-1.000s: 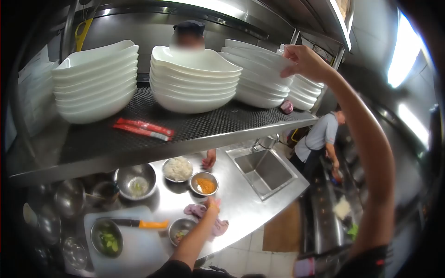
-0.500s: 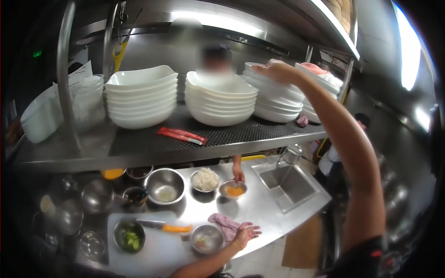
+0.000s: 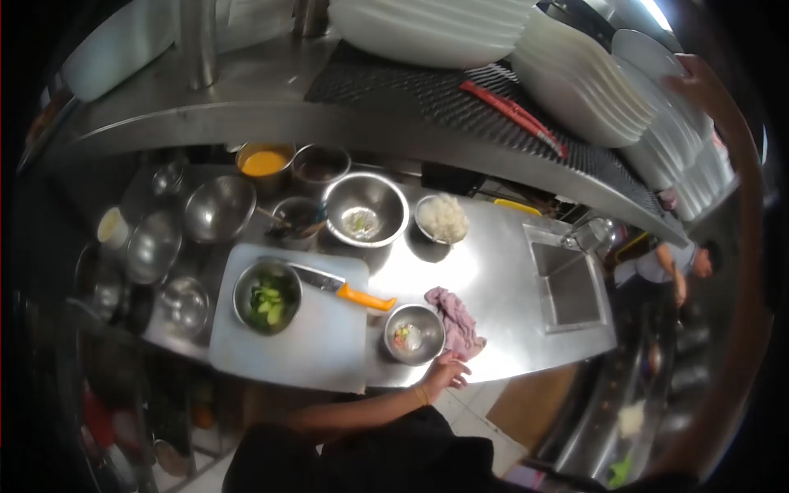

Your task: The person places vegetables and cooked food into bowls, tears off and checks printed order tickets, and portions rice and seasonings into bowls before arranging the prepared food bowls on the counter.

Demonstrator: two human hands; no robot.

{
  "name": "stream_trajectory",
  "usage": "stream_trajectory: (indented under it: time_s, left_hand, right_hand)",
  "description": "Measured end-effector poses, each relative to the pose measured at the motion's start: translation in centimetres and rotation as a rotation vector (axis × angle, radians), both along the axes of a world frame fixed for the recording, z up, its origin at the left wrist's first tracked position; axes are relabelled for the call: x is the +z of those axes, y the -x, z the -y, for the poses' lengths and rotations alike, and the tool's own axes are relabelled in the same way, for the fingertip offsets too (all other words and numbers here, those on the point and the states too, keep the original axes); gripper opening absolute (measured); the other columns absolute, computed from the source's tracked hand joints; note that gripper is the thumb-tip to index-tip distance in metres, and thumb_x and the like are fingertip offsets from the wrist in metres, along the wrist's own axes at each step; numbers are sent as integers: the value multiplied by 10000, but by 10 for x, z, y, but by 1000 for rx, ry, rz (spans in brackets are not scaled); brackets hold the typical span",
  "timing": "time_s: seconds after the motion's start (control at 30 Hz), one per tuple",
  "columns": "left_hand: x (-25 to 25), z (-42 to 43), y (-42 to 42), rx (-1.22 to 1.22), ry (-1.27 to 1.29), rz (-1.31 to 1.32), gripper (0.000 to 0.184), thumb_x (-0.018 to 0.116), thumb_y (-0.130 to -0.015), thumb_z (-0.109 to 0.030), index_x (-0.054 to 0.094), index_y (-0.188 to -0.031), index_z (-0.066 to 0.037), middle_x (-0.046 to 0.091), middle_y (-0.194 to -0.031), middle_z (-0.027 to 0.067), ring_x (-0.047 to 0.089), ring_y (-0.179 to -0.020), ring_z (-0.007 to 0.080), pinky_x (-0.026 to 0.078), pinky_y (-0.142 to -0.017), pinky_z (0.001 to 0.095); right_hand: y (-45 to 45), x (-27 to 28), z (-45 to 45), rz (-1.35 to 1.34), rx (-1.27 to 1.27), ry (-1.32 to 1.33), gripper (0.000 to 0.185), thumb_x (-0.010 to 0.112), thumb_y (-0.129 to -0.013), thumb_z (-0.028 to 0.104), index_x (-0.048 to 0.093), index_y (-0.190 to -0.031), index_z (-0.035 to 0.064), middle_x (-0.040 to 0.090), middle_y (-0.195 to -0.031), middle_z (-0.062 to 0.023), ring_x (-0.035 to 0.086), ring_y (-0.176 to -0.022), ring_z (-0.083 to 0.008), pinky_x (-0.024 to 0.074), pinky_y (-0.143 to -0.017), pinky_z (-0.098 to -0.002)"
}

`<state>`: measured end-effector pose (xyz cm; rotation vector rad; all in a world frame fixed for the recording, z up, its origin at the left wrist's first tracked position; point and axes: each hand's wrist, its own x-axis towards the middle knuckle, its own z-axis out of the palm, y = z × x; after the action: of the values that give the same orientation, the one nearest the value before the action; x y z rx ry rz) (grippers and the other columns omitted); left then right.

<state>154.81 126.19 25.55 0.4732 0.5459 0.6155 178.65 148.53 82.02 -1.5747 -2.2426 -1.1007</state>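
Note:
My left hand (image 3: 445,375) is at the counter's front edge, fingers apart and holding nothing. Just beyond it stand a small metal bowl (image 3: 414,335) with bits of food inside and a crumpled pink cloth (image 3: 457,325). My right hand (image 3: 699,82) is raised to the shelf at upper right, by the rim of a white bowl (image 3: 648,54) on top of a stack. It is dim and blurred, so I cannot tell whether its fingers grip the rim. A knife with an orange handle (image 3: 366,297) and a bowl of cut green vegetables (image 3: 268,297) lie on the white cutting board (image 3: 329,349).
The shelf edge (image 3: 411,131) crosses above the counter, with red packets (image 3: 516,118) and stacked white bowls (image 3: 583,82). A bowl of rice (image 3: 442,220), a large metal bowl (image 3: 366,210) and a sink (image 3: 571,283) line the counter. Another person (image 3: 666,267) stands at right.
My view has tilted down, bringing the counter into the middle. The other person's hand and the metal bowl with orange food it was touching are gone from view. My right arm stays raised at the bowl stacks.

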Motion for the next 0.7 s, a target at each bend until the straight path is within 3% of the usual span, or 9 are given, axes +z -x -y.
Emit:
stream_trajectory:
  time_s: [0.1, 0.17, 0.23, 0.27, 0.3, 0.37, 0.47, 0.57, 0.7]
  left_hand:
    - [10, -4, -3, -30, -86, 15, 218, 470, -788, -74, 408, -996, -53, 559, -883, 97, 578, -664, 147, 474, -604, 257]
    - [14, -6, -2, -5, -117, 24, 215, 469, -792, -76, 413, -998, -49, 557, -884, 100, 577, -659, 148, 473, -590, 252]
    - [16, -5, -1, 30, -197, -37, 207, 459, -798, -81, 427, -1001, -56, 560, -882, 99, 577, -658, 143, 469, -576, 246]
    - [18, -4, 1, 60, -197, -42, 207, 459, -798, -81, 427, -1001, -56, 560, -882, 99, 577, -658, 143, 469, -576, 246]
    - [19, 0, 5, 102, -197, -74, 203, 450, -801, -90, 434, -1002, -61, 563, -882, 95, 577, -657, 139, 467, -570, 242]
    - [15, 7, 13, 173, -219, -161, 204, 429, -803, -113, 444, -1001, -67, 572, -875, 85, 579, -655, 130, 460, -553, 231]
    - [7, 21, 31, 236, -155, -246, 219, 479, -767, -89, 452, -982, -56, 583, -846, 86, 579, -624, 131, 457, -535, 228]
    - [-11, 38, 48, 275, -169, -301, 178, 479, -790, -120, 464, -953, -49, 590, -821, 87, 585, -612, 129, 472, -545, 231]
    - [-27, 70, 66, 372, -130, -371, 145, 481, -797, -110, 481, -929, -49, 579, -814, 81, 583, -617, 146, 478, -569, 250]
  right_hand:
    - [-28, 10, 13, -196, 143, 30, 369, 555, -800, 253, 493, -1064, 2, 596, -853, -106, 590, -714, -204, 482, -692, -307]
    - [-41, 17, 29, -244, 214, -9, 441, 564, -799, 267, 472, -1130, -11, 595, -877, -111, 591, -711, -198, 481, -703, -303]
    - [-24, 25, 57, -189, 64, -141, 509, 588, -791, 271, 437, -1160, -46, 547, -1005, -166, 545, -871, -241, 447, -782, -322]
    - [0, 36, 92, 170, -43, -429, 573, 605, -804, 301, 405, -1180, -83, 504, -1121, -214, 502, -999, -273, 419, -837, -338]
    - [4, 33, 125, 187, 6, -552, 559, 607, -797, 289, 414, -1170, -79, 507, -1108, -204, 503, -989, -264, 418, -831, -333]
    - [-2, 8, 188, 16, 172, -552, 531, 611, -782, 265, 431, -1151, -72, 514, -1083, -185, 504, -968, -245, 416, -819, -322]
    - [-29, -54, 272, -291, 308, -366, 490, 617, -761, 230, 456, -1121, -61, 525, -1046, -156, 506, -936, -218, 413, -802, -306]
    - [-58, -122, 329, -678, 333, 10, 451, 623, -739, 194, 482, -1091, -50, 536, -1008, -127, 509, -905, -191, 410, -784, -290]
    - [-74, -210, 330, -1225, 244, 567, 404, 631, -710, 147, 516, -1052, -35, 550, -958, -89, 512, -863, -154, 406, -760, -269]
